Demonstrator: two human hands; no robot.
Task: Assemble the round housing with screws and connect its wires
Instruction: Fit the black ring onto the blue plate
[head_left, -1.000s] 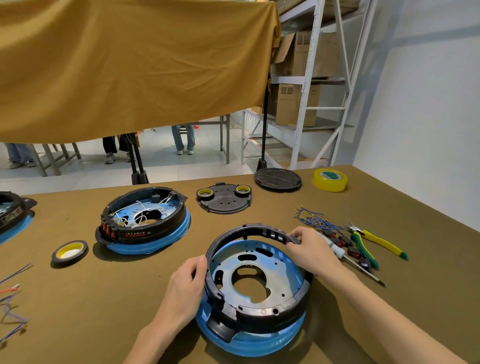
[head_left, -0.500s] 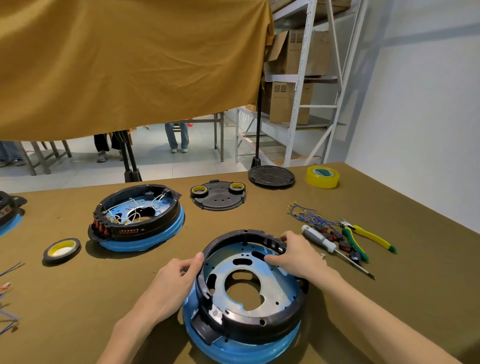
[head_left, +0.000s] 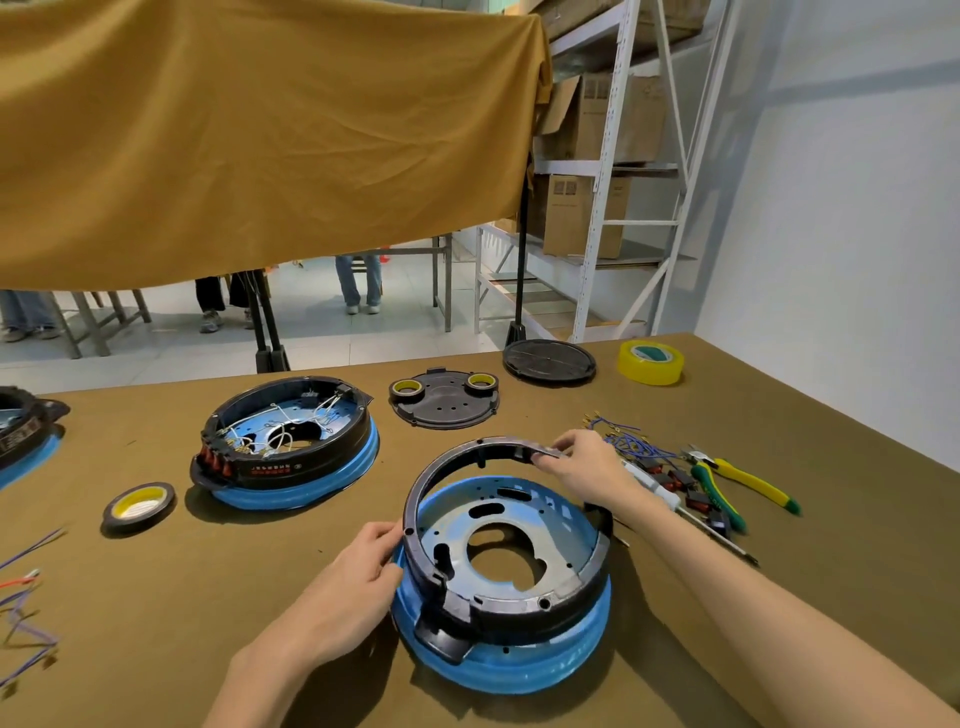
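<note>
A round housing lies in front of me: a blue-filmed metal base with a black plastic ring on top. The ring is tilted, its far side raised off the base. My left hand grips the ring's left edge. My right hand pinches the raised far edge. A bundle of blue wires with terminals lies to the right, beside red-and-black switches and a screwdriver.
A second housing with white wires sits at left, a tape roll near it. A black cover plate, black disc, yellow tape, green-yellow pliers and loose wires lie around.
The black ring's far side has been lifted off the blue base by my right hand; the left hand stays at its left edge. The view moved closer.
</note>
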